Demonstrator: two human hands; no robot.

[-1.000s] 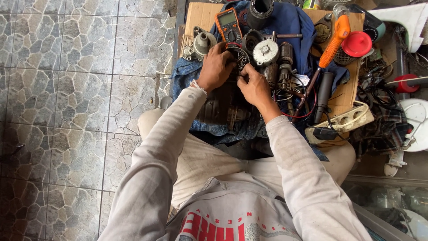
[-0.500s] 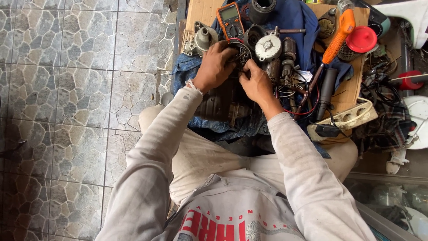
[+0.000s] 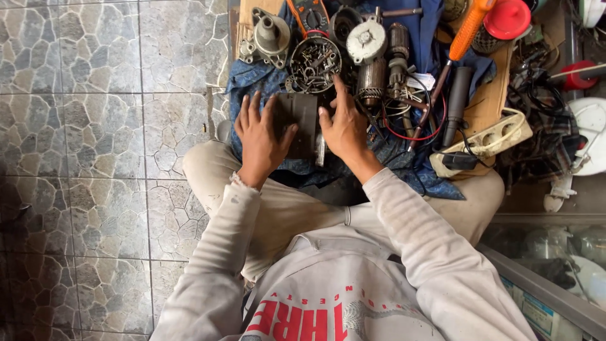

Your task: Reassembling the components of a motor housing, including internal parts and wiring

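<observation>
Left hand [image 3: 260, 136] flat and spread on the left side of the dark motor [image 3: 302, 123] in the lap; right hand [image 3: 344, 126] cups its right side, forefinger up toward the round tray [image 3: 315, 63] full of screws and bits. Vs 0.5 s ago: both hands dropped from the tray onto the motor. Bare tile floor [image 3: 95, 126] left; right is packed: orange screwdriver [image 3: 467, 31], power strip [image 3: 489, 142].

I take this for a small repair workshop set up on a stone-patterned tile floor [image 3: 95, 126]. What tells me: a blue cloth [image 3: 435, 183] strewn with motor parts [image 3: 372, 60], a round tray of screws [image 3: 314, 63], an orange-handled screwdriver [image 3: 468, 28], a multimeter [image 3: 309, 14], loose wires [image 3: 416, 120] and a power strip [image 3: 486, 142].
</observation>
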